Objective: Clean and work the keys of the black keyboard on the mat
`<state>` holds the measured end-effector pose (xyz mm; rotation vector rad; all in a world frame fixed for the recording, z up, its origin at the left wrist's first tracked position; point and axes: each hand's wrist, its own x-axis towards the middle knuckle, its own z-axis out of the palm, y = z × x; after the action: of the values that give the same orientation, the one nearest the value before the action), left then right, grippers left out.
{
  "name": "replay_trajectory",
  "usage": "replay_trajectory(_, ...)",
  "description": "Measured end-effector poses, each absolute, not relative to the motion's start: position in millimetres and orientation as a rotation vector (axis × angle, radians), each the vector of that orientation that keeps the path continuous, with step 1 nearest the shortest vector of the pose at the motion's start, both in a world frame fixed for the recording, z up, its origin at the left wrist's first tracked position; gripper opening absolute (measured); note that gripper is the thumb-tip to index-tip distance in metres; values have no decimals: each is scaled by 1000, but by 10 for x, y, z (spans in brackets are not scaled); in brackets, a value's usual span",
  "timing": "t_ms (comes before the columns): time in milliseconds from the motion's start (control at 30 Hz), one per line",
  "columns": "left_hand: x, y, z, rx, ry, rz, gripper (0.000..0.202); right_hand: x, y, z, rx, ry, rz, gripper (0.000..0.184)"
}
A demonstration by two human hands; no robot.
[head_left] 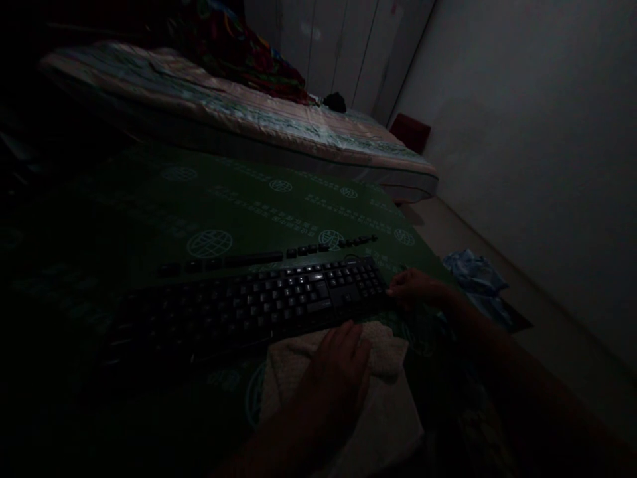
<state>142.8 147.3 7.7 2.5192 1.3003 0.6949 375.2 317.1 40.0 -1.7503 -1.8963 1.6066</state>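
A black computer keyboard (279, 302) lies at a slant across the green printed tabletop. Some of its keys are off: a row of loose black keycaps (308, 249), with a long bar-shaped one among them, runs along its far side. In front of the keyboard is a folded pale textured cloth (385, 398). My left hand (341, 365) rests flat on this cloth, fingers stretched towards the keyboard. At the keyboard's right end, my right hand (415, 287) is closed, its fingertips on the edge. Dim light hides the details between those fingers.
Beyond the green table covering (249, 206) stands a bed (239, 119) with a colourful blanket (249, 53). A bluish cloth heap (475, 272) lies to the right, below the table's edge. A pale wall (537, 133) rises on the right.
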Motion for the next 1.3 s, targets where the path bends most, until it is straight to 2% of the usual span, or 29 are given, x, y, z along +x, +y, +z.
replay_trajectory(367,1425,1495,11,2540,1312,652,37,3664,3102,390,-1815,-1901,1401,38)
replay_trajectory(600,1422,1456,24,2450,1291,723,30,3538,2834,467,-1793,-1927,967,33)
replay_trajectory(833,1440,1451,122,2507,1315,584,7,3201,2226,565,-1590,-2007,558,35)
replay_trajectory(1167,1125,1305,528,2672,1202,298,18,2786,1512,430,-1377,-1836,354,37)
replay_trajectory(1233,872,1126,602,2676,1155,300,24,2692,1369,461,-1267,-1898,334,33)
replay_trajectory(1300,616,914,653,2590,1205,420,19,2586,1225,502,-1176,-1936,277,31)
